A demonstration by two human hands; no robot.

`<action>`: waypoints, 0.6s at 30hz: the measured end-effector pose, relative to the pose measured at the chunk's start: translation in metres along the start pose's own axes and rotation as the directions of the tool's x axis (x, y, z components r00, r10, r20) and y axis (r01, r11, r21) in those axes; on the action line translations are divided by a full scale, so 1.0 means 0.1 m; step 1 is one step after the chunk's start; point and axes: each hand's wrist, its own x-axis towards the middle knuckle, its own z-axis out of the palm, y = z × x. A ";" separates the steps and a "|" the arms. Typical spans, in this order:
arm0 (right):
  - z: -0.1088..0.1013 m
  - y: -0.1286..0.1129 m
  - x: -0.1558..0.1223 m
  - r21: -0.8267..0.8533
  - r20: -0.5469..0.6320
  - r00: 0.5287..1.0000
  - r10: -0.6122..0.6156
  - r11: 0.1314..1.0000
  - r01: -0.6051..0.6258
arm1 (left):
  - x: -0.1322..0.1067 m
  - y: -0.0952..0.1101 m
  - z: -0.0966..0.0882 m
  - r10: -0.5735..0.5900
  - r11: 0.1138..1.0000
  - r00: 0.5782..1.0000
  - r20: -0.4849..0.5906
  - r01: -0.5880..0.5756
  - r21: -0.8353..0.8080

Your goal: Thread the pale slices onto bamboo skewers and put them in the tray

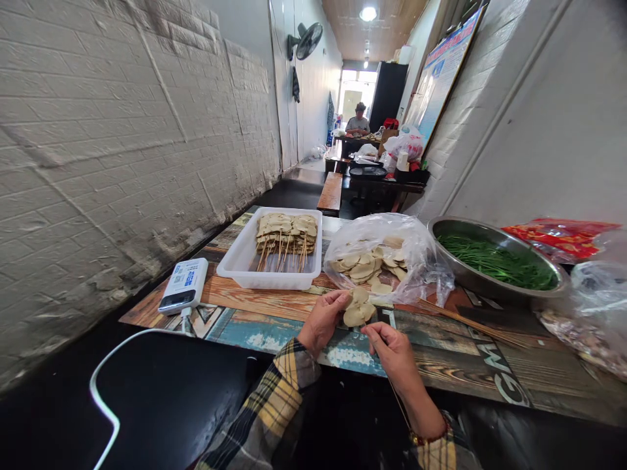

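Note:
Thin, pale round slices (359, 309) overlap in front of me, with my left hand (325, 318) pinching them at their left edge. My right hand (390, 347) is closed on a thin wooden skewer (399, 403), whose upper end meets the lower edge of the slices. Just beyond my hands, a clear plastic bag (418, 251) lies open with many loose slices (361, 264) in it. To the left, a white plastic tray (272, 282) holds stacked skewers (287, 234) threaded with similar slices, their bare sticks pointing toward me.
A steel basin (494, 290) of green chives or similar stalks (494, 261) stands at right. Loose bamboo skewers (473, 324) lie before it. A white power bank (184, 287) with a cable (117, 378) sits at left. A person (358, 122) sits far back.

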 end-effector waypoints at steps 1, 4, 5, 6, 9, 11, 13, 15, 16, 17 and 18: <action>0.00 -0.01 0.00 -0.003 0.000 1.000 -0.002 1.000 0.002 | 0.00 0.00 0.00 -0.003 1.000 1.000 -0.004 0.003 -0.001; 0.01 -0.03 0.00 -0.012 -0.007 1.000 -0.015 1.000 0.015 | 0.01 -0.01 -0.01 -0.003 1.000 0.999 -0.035 0.003 -0.009; 0.02 -0.03 0.00 -0.017 -0.008 1.000 -0.017 1.000 0.017 | 0.01 -0.01 -0.01 -0.002 1.000 0.999 -0.040 0.001 -0.013; 0.02 -0.03 0.00 -0.021 -0.009 1.000 -0.018 1.000 0.018 | 0.01 -0.01 -0.01 0.001 1.000 0.999 -0.043 -0.002 -0.019; 0.03 -0.02 0.00 -0.034 -0.005 1.000 -0.025 0.999 0.024 | 0.01 -0.01 -0.01 0.005 0.999 0.999 -0.042 -0.007 -0.045; 0.04 -0.02 0.00 -0.044 -0.003 0.999 -0.035 0.998 0.034 | 0.01 -0.01 -0.01 -0.001 0.999 1.000 -0.028 0.000 -0.046; 0.03 -0.01 0.00 -0.054 0.002 0.999 -0.042 0.998 0.042 | 0.01 -0.02 -0.01 -0.010 0.999 1.000 -0.023 0.009 -0.039; 0.03 -0.02 0.00 -0.070 0.012 0.999 -0.047 0.996 0.047 | 0.02 -0.02 -0.02 0.003 0.999 0.999 -0.050 -0.005 -0.052; 0.03 -0.02 0.00 -0.079 0.017 0.999 -0.049 0.996 0.050 | 0.03 -0.02 -0.03 0.017 0.997 0.997 -0.076 -0.022 -0.068; 0.03 -0.02 -0.01 -0.087 0.021 0.999 -0.050 0.995 0.052 | 0.04 -0.02 -0.04 0.035 0.995 0.994 -0.104 -0.045 -0.088; 0.03 -0.01 -0.01 -0.093 0.025 0.998 -0.050 0.994 0.052 | 0.05 -0.02 -0.05 0.054 0.992 0.990 -0.130 -0.069 -0.108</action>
